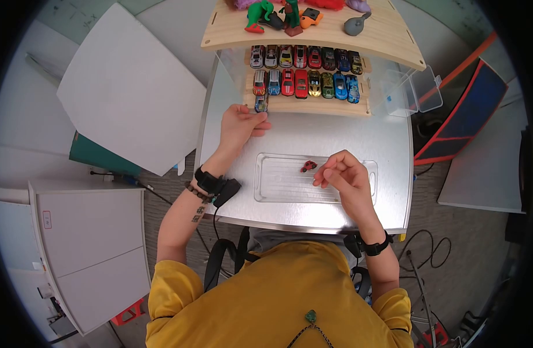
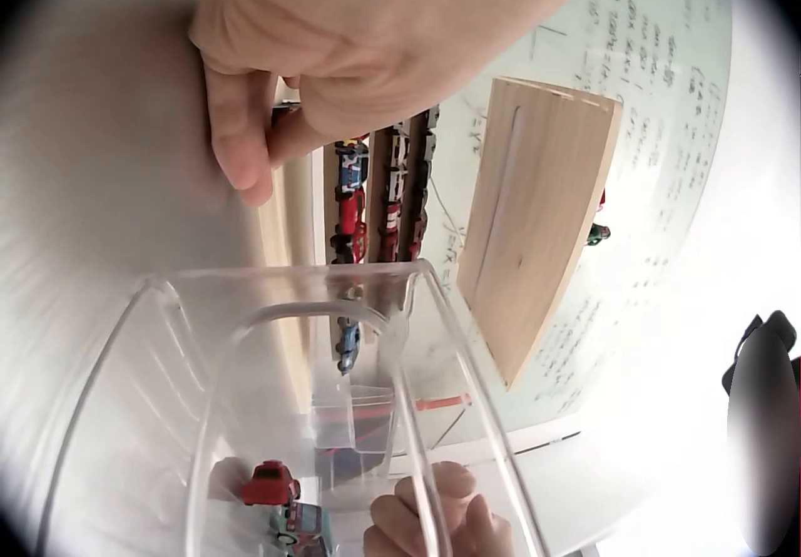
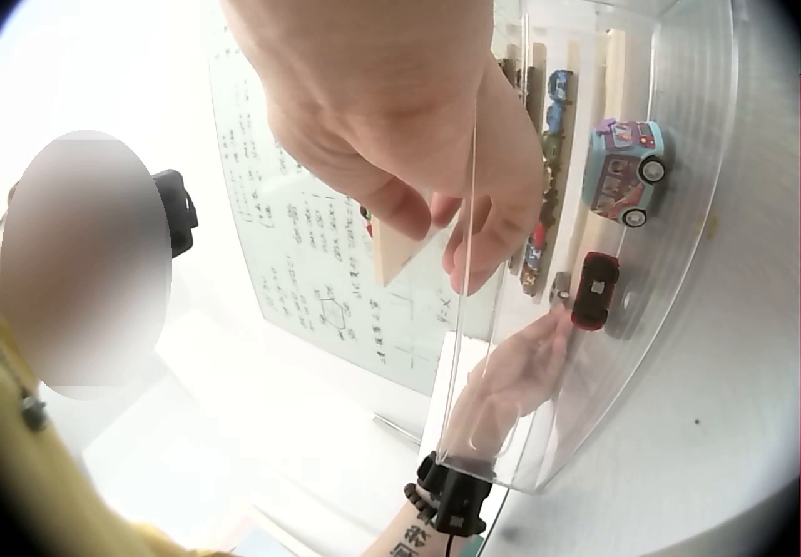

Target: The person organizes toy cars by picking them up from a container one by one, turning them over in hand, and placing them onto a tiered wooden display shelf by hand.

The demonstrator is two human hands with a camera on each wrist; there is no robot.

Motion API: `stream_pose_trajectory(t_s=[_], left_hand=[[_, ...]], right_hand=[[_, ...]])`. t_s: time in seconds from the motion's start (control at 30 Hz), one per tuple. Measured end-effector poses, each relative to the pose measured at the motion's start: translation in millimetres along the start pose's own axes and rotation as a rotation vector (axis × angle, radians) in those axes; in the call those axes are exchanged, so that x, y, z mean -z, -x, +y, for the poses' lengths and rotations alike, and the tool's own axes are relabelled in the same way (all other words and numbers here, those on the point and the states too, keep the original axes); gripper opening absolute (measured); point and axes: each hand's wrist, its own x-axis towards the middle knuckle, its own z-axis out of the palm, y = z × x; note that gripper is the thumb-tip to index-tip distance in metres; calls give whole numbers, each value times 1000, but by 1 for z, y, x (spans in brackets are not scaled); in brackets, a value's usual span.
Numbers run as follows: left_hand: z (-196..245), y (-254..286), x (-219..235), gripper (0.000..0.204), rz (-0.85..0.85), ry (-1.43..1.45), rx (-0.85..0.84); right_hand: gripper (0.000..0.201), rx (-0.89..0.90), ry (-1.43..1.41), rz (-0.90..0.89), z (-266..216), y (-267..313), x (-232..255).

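My left hand (image 1: 241, 126) is at the left end of the lowest wooden step and pinches a small toy car (image 1: 261, 103) by its near end. In the left wrist view, the fingers hide most of that car. Above the clear plastic tray (image 1: 257, 177) hovers my right hand (image 1: 346, 178), its fingers loosely bent and nothing between them. A red toy car (image 1: 308, 166) lies in the tray, left of the right fingertips. Beside it, in the right wrist view, stands a light-blue toy bus (image 3: 626, 172), which the right hand hides from the head view.
Two rows of toy cars (image 1: 301, 84) fill the steps behind the left hand. Overhead, a wooden shelf (image 1: 336, 37) bears several figures. A clear box (image 1: 401, 93) with an open lid stands right of the steps. The metal table (image 1: 318, 130) ends close to my body.
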Motion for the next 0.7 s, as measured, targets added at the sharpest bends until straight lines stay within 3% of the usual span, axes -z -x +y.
stream_pose_trajectory(t_s=[0.7], left_hand=[[-10,-2,3,46,-5,-7,-41]], right_hand=[[7,6,3,-2,1,1,0]])
